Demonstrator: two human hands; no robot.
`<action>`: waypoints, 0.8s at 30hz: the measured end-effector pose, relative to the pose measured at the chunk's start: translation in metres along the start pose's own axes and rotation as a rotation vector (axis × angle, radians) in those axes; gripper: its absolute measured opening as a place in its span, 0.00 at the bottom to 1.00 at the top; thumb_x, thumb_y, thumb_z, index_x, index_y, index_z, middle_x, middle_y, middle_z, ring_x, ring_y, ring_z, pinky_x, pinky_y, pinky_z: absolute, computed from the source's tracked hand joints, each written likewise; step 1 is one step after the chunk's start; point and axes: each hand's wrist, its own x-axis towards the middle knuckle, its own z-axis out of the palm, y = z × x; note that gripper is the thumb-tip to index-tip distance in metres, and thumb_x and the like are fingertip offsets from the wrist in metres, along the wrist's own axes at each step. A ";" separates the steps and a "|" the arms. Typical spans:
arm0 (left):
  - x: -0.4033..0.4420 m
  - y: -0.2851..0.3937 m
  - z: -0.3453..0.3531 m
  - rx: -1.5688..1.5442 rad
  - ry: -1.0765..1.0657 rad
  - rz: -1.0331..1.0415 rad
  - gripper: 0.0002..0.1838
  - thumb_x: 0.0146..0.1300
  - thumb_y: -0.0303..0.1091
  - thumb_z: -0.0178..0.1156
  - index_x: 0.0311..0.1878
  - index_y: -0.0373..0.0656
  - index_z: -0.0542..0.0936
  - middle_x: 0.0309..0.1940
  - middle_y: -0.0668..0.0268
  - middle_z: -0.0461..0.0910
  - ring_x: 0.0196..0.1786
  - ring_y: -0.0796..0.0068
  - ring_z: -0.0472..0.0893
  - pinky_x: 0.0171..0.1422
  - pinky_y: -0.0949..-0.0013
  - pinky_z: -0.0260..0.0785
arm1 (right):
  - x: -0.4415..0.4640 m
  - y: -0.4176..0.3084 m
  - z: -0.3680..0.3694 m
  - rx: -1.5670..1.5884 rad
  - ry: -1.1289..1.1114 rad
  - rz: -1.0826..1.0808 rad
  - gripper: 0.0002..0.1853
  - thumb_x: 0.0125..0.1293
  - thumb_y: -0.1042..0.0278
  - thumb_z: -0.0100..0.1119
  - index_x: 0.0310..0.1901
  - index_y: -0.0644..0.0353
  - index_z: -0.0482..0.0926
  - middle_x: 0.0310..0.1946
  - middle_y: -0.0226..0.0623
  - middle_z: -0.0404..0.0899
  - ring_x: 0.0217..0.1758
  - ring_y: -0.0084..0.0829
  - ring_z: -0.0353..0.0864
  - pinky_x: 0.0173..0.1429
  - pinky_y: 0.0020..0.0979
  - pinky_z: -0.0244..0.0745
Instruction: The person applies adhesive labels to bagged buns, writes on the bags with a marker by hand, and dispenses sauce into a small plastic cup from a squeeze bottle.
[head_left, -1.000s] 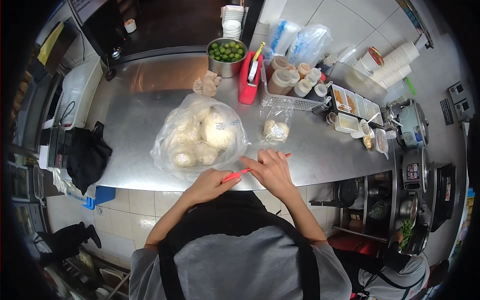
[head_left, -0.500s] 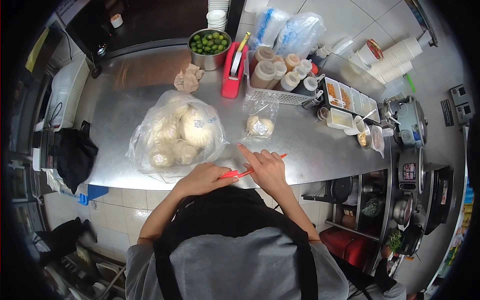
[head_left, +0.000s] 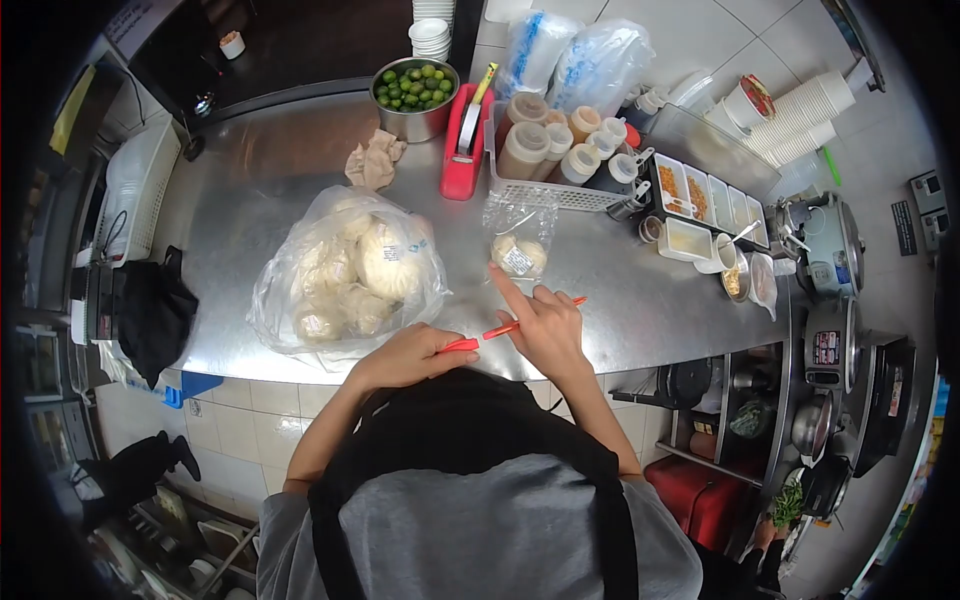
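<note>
My left hand [head_left: 405,357] is closed around a short red pen cap [head_left: 460,345] near the counter's front edge. A slim red-orange pen [head_left: 503,329] is gripped in my right hand [head_left: 548,330], its end facing the cap with a small gap between. My right index finger stretches forward, its tip just short of a small clear packet [head_left: 518,257] of pale round buns with a white label. Left of it lies a large clear plastic bag [head_left: 285,290], filled with several wrapped pale round buns.
The steel counter [head_left: 620,290] holds a bowl of green limes [head_left: 416,125], a red tape dispenser [head_left: 461,180], crumpled brown paper [head_left: 375,160] and a basket of squeeze bottles [head_left: 560,192]. Topping containers [head_left: 685,240] stand at right. Another person's legs [head_left: 140,465] show at lower left.
My right hand has moved right and slightly forward with the pen, widening its gap from the cap. My left hand has hardly moved. The view has shifted slightly.
</note>
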 end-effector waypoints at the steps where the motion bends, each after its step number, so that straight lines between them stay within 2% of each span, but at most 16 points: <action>1: 0.000 0.000 0.000 -0.016 0.017 0.028 0.22 0.69 0.50 0.54 0.26 0.41 0.75 0.13 0.71 0.68 0.18 0.82 0.68 0.24 0.71 0.59 | 0.000 0.002 0.001 -0.010 -0.012 0.001 0.37 0.49 0.65 0.69 0.64 0.50 0.71 0.14 0.26 0.71 0.21 0.27 0.68 0.27 0.31 0.62; 4: 0.000 0.008 -0.002 0.010 -0.021 -0.015 0.23 0.68 0.52 0.53 0.29 0.40 0.79 0.14 0.63 0.72 0.21 0.67 0.75 0.31 0.64 0.64 | -0.002 0.001 0.005 -0.040 -0.035 -0.039 0.36 0.49 0.65 0.68 0.64 0.51 0.71 0.14 0.26 0.72 0.22 0.26 0.68 0.27 0.30 0.61; 7: 0.002 0.002 -0.001 0.009 -0.016 -0.088 0.22 0.68 0.52 0.53 0.33 0.41 0.81 0.16 0.61 0.74 0.22 0.65 0.75 0.32 0.62 0.65 | -0.007 -0.001 0.014 -0.062 -0.023 -0.064 0.35 0.51 0.65 0.66 0.64 0.51 0.71 0.14 0.25 0.71 0.22 0.26 0.69 0.26 0.30 0.61; 11: 0.007 0.010 0.010 -0.011 0.003 0.032 0.19 0.68 0.50 0.53 0.38 0.42 0.82 0.22 0.56 0.77 0.26 0.57 0.77 0.35 0.58 0.67 | -0.009 -0.017 0.019 -0.028 0.007 -0.089 0.32 0.52 0.64 0.63 0.63 0.51 0.72 0.13 0.25 0.70 0.20 0.26 0.69 0.24 0.29 0.62; 14: 0.015 0.008 0.023 0.052 0.003 0.064 0.19 0.68 0.49 0.52 0.40 0.42 0.82 0.26 0.51 0.79 0.30 0.50 0.79 0.37 0.56 0.69 | -0.015 -0.016 0.016 0.078 0.048 0.001 0.34 0.52 0.65 0.64 0.65 0.50 0.70 0.11 0.28 0.68 0.15 0.28 0.71 0.22 0.31 0.64; 17: 0.023 0.012 0.036 0.192 -0.057 0.003 0.21 0.68 0.51 0.50 0.40 0.42 0.82 0.29 0.48 0.79 0.34 0.48 0.80 0.42 0.56 0.70 | -0.032 -0.007 0.017 0.097 0.005 0.051 0.36 0.52 0.62 0.67 0.66 0.50 0.68 0.10 0.31 0.69 0.14 0.32 0.73 0.23 0.33 0.67; 18: 0.029 0.012 0.035 0.224 -0.070 0.053 0.24 0.69 0.53 0.50 0.47 0.40 0.79 0.33 0.52 0.81 0.41 0.61 0.82 0.49 0.60 0.69 | -0.038 -0.003 0.018 0.092 -0.017 0.074 0.37 0.52 0.61 0.67 0.66 0.50 0.68 0.11 0.32 0.69 0.14 0.33 0.73 0.23 0.34 0.68; 20: 0.059 -0.002 0.021 0.108 -0.009 0.027 0.25 0.68 0.55 0.50 0.51 0.40 0.78 0.43 0.51 0.79 0.51 0.59 0.79 0.57 0.59 0.66 | -0.047 0.006 0.019 0.057 -0.113 0.168 0.37 0.54 0.59 0.67 0.67 0.51 0.66 0.12 0.35 0.72 0.15 0.38 0.74 0.24 0.36 0.69; 21: 0.080 -0.014 0.013 0.047 0.024 0.013 0.26 0.68 0.55 0.50 0.54 0.41 0.77 0.48 0.50 0.79 0.55 0.58 0.77 0.61 0.59 0.65 | -0.050 0.015 0.018 0.016 -0.082 0.268 0.34 0.57 0.61 0.64 0.67 0.52 0.66 0.12 0.35 0.72 0.16 0.37 0.75 0.25 0.36 0.70; 23: 0.134 -0.042 0.009 0.051 0.720 0.050 0.34 0.62 0.61 0.55 0.56 0.36 0.76 0.57 0.49 0.73 0.63 0.54 0.70 0.68 0.59 0.59 | -0.058 0.034 0.011 -0.063 -0.022 0.467 0.28 0.63 0.64 0.58 0.66 0.52 0.67 0.12 0.35 0.71 0.19 0.34 0.78 0.26 0.36 0.72; 24: 0.154 -0.049 -0.001 -0.173 0.680 -0.178 0.42 0.55 0.65 0.60 0.59 0.35 0.72 0.63 0.43 0.61 0.68 0.50 0.60 0.69 0.52 0.56 | -0.064 0.046 0.007 0.049 0.080 0.551 0.26 0.66 0.62 0.55 0.65 0.53 0.68 0.14 0.34 0.71 0.20 0.32 0.78 0.25 0.35 0.71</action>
